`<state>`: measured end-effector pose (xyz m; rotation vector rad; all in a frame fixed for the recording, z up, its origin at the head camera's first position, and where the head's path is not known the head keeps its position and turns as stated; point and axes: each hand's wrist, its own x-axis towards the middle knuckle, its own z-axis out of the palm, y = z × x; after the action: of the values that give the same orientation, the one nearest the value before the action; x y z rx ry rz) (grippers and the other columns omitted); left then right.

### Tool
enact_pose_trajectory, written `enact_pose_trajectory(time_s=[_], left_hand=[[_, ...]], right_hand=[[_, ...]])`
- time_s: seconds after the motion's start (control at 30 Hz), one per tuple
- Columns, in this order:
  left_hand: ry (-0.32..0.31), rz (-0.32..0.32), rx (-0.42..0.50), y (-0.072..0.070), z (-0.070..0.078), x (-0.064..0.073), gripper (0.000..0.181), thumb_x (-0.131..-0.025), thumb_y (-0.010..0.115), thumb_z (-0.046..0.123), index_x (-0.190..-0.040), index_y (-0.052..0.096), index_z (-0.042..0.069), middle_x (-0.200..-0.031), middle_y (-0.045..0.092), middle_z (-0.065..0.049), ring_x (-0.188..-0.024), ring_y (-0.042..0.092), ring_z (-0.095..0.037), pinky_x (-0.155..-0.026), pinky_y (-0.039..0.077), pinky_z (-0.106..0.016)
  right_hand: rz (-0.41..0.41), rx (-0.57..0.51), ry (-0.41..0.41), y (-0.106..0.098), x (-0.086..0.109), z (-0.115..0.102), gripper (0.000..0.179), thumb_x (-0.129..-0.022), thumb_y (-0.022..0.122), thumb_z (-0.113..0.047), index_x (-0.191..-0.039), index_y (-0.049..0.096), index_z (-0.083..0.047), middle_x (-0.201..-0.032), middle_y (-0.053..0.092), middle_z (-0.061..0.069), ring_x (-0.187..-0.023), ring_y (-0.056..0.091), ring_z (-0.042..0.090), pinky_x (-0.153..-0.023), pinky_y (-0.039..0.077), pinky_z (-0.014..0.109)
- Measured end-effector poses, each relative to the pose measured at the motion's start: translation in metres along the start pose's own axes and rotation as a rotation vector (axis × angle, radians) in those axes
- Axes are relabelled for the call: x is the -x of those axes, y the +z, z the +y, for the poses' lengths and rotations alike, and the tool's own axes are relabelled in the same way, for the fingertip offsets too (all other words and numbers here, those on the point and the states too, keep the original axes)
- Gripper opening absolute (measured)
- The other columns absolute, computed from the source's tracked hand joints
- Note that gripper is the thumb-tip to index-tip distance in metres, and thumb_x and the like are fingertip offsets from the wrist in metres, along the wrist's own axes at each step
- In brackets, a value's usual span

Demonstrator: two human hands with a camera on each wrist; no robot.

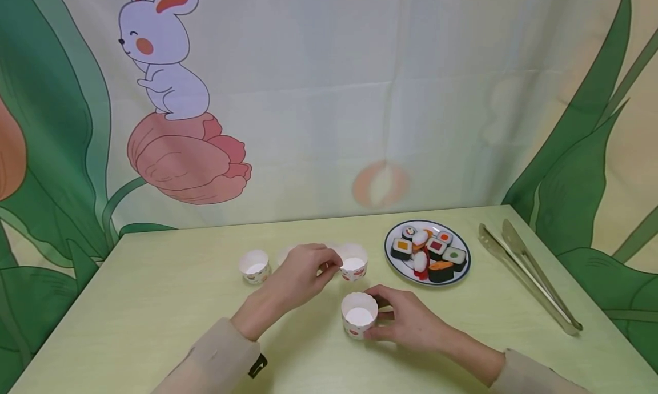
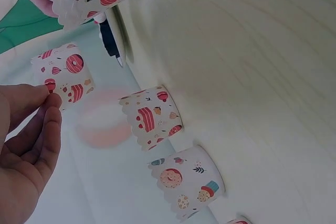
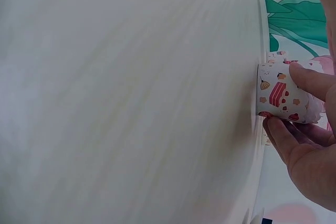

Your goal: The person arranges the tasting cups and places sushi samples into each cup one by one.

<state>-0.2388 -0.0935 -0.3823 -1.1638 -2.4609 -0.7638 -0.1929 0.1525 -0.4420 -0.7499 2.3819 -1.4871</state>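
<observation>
My left hand [image 1: 307,271] pinches the rim of a white paper baking cup [image 1: 354,262] between thumb and fingertips. Printed cakes and doughnuts show on that cup [image 2: 65,69] in the left wrist view. Nearer to me, my right hand [image 1: 411,321] grips a second paper baking cup [image 1: 358,322] from its right side, thumb and fingers around the wall. This cup [image 3: 283,92] stands upright, its base at the table surface. Another cup [image 1: 254,267] stands to the left. More cups are partly hidden behind my left hand; two, a striped-cake one [image 2: 152,118] and a doughnut one [image 2: 186,179], show in the left wrist view.
Right of the cups lies an oval blue-rimmed plate [image 1: 393,270] with several toy sushi pieces [image 1: 437,245]. Metal tongs [image 1: 534,280] lie spread at the table's right side. A printed cloth [image 1: 308,97] hangs behind the pale table [image 1: 154,325].
</observation>
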Motion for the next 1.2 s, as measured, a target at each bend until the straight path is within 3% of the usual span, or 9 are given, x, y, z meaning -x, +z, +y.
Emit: enact_pose_trajectory(time_s=[0.57, 0.97, 1.2], left_hand=[[-0.021, -0.059, -0.041, 0.008, -0.005, -0.018, 0.007, -0.090, 0.073, -0.003, -0.091, 0.078, 0.002, -0.084, 0.073, -0.004, -0.071, 0.064, -0.014, -0.068, 0.054, -0.025], [-0.063, -0.129, -0.100, 0.013, -0.008, -0.030, 0.007, -0.091, 0.074, -0.001, -0.093, 0.079, 0.003, -0.087, 0.075, -0.006, -0.076, 0.068, -0.017, -0.072, 0.056, -0.031], [-0.086, -0.139, -0.120, 0.014, -0.012, -0.036, 0.007, -0.091, 0.075, 0.000, -0.092, 0.080, 0.004, -0.087, 0.076, -0.005, -0.078, 0.069, -0.017, -0.074, 0.056, -0.030]], right_hand=[[-0.005, 0.012, 0.006, 0.000, -0.001, -0.002, 0.058, -0.081, 0.089, -0.012, -0.130, 0.059, 0.000, -0.124, 0.066, 0.008, -0.115, 0.064, 0.028, -0.094, 0.054, 0.032], [-0.021, -0.011, 0.012, 0.001, 0.000, -0.001, 0.057, -0.082, 0.089, -0.011, -0.130, 0.059, 0.000, -0.123, 0.066, 0.008, -0.114, 0.064, 0.027, -0.093, 0.054, 0.029], [-0.030, -0.007, 0.022, 0.001, 0.000, -0.002, 0.058, -0.082, 0.089, -0.011, -0.130, 0.059, 0.000, -0.123, 0.065, 0.008, -0.115, 0.063, 0.027, -0.093, 0.054, 0.029]])
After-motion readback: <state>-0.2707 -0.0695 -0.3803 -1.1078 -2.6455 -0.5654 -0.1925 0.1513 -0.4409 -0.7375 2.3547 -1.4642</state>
